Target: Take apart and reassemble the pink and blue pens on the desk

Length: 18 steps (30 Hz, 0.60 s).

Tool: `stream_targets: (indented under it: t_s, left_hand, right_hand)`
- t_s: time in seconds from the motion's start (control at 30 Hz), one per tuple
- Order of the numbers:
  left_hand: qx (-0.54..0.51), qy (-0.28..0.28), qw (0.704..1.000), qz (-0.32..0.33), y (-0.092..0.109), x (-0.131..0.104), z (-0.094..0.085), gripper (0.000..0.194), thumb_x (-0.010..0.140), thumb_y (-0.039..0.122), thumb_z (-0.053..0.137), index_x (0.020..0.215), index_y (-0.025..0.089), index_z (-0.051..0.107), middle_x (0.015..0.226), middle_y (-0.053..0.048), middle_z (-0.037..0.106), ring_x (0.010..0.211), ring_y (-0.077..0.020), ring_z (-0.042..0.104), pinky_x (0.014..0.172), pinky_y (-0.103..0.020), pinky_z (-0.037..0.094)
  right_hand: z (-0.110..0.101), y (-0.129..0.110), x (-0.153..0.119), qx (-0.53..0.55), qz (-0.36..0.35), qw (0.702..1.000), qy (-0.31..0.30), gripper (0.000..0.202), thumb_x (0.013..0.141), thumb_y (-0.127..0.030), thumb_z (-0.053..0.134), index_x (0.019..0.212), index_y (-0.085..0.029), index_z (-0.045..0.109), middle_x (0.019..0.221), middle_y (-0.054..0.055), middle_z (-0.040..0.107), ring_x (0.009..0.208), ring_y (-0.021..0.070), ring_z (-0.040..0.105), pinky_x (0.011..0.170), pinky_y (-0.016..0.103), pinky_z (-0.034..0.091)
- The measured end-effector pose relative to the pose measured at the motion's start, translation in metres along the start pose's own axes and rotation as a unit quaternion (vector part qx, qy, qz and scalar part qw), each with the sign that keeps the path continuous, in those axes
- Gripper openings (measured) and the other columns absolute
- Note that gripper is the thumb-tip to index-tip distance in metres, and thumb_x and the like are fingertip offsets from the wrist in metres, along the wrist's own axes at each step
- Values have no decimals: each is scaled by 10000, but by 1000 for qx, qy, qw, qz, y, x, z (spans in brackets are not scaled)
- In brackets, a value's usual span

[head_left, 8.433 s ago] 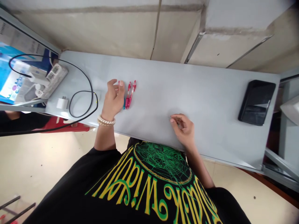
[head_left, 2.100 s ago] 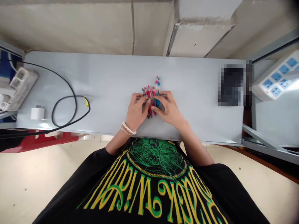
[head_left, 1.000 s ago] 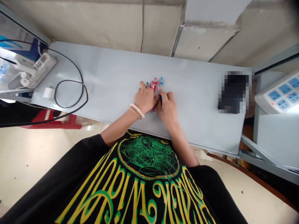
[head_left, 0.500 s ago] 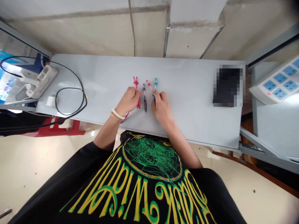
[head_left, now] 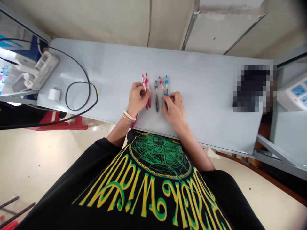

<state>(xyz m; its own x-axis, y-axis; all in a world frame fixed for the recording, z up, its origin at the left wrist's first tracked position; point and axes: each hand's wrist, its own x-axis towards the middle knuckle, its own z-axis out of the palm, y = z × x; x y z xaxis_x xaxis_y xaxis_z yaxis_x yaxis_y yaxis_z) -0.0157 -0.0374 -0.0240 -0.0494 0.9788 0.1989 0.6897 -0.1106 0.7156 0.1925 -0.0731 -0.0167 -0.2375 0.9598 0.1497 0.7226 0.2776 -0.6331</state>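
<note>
My left hand (head_left: 139, 99) is closed, with thumb and fingers pinching two red pens (head_left: 147, 81) that lie nearly side by side on the grey table. Another red pen (head_left: 134, 122) shows partly from under my left wrist, near the front edge. Between my hands lies a black pen (head_left: 156, 99), untouched. My right hand (head_left: 175, 108) is closed over the lower parts of a red-topped pen (head_left: 161, 82) and a blue pen (head_left: 166, 81). Its fingers hide where these two pens end.
A black cable (head_left: 82, 111) loops over the table's left side, near a white charger plug (head_left: 54, 94) and a white power strip (head_left: 46, 68). On the right is a pixelated dark object (head_left: 251, 88). A wall stands behind the table (head_left: 115, 60); metal frames flank it.
The view has shifted. Under my left hand the two red pens have gone from crossed to side by side. The red-topped pen now lies straighter and closer to the blue pen.
</note>
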Motion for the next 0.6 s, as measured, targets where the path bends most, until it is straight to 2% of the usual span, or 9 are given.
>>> stream_targets:
  t_s: [0.1, 0.2, 0.27, 0.33, 0.4, 0.47, 0.53, 0.6]
  left_hand:
    - [22, -19, 999, 26, 0, -2, -3, 186, 899, 317, 757, 796, 203, 653, 1206, -137, 613, 1138, -282, 638, 1066, -509, 550]
    - [26, -20, 999, 31, 3, -7, -11, 189, 901, 372, 781, 907, 195, 713, 1251, -149, 589, 1200, -305, 624, 1110, -538, 531]
    - [19, -18, 999, 26, 6, -14, -24, 252, 920, 428, 764, 1019, 201, 716, 1240, -140, 595, 1132, -275, 651, 1045, -491, 574]
    - [20, -33, 999, 11, 8, -26, -42, 304, 936, 457, 736, 1102, 206, 696, 1210, -124, 615, 948, -217, 672, 900, -423, 617]
    - [37, -79, 996, -13, 11, -42, -61, 355, 913, 426, 751, 1175, 200, 674, 1191, -114, 638, 789, -175, 656, 778, -390, 619]
    - [56, -124, 990, -27, 12, -57, -74, 398, 865, 358, 771, 1206, 186, 659, 1136, -106, 662, 742, -173, 644, 753, -399, 623]
    - [46, -133, 989, -44, 12, -68, -77, 360, 854, 285, 736, 1190, 185, 654, 1041, -82, 684, 737, -180, 655, 721, -382, 627]
    - [24, -104, 992, -64, 12, -70, -72, 308, 848, 247, 716, 1144, 191, 651, 937, -53, 699, 722, -177, 668, 678, -343, 623]
  right_hand:
    - [1, 2, 0, 0, -6, 1000, 5, 322, 1019, -223, 448, 1244, -248, 677, 1194, 139, 529, 1111, 300, 555, 985, 520, 577]
    - [2, 3, -1, 3, -15, 1000, 14, 306, 1033, -232, 448, 1230, -240, 683, 1186, 143, 523, 1108, 296, 557, 1009, 525, 575]
    - [2, 4, -2, 1, -16, 1000, 21, 301, 1038, -238, 453, 1228, -233, 687, 1178, 137, 517, 1105, 286, 559, 1019, 515, 577]
    - [1, 4, -3, 0, -17, 1000, 26, 296, 1037, -240, 464, 1225, -239, 693, 1176, 126, 514, 1109, 273, 561, 1028, 505, 580]
    - [-1, 5, -4, 3, -22, 999, 26, 291, 1034, -249, 485, 1225, -244, 705, 1199, 124, 511, 1107, 267, 562, 1031, 501, 584]
    - [-3, 6, -5, 6, -28, 999, 26, 297, 1028, -260, 513, 1242, -243, 719, 1260, 134, 498, 1111, 270, 557, 1039, 509, 582]
    - [-4, 6, -5, 8, -38, 999, 27, 314, 1024, -264, 535, 1273, -253, 724, 1341, 141, 483, 1135, 281, 551, 1034, 513, 583]
    - [-4, 6, -5, 6, -54, 998, 30, 321, 1028, -261, 540, 1290, -261, 727, 1406, 140, 484, 1163, 292, 550, 1014, 509, 591]
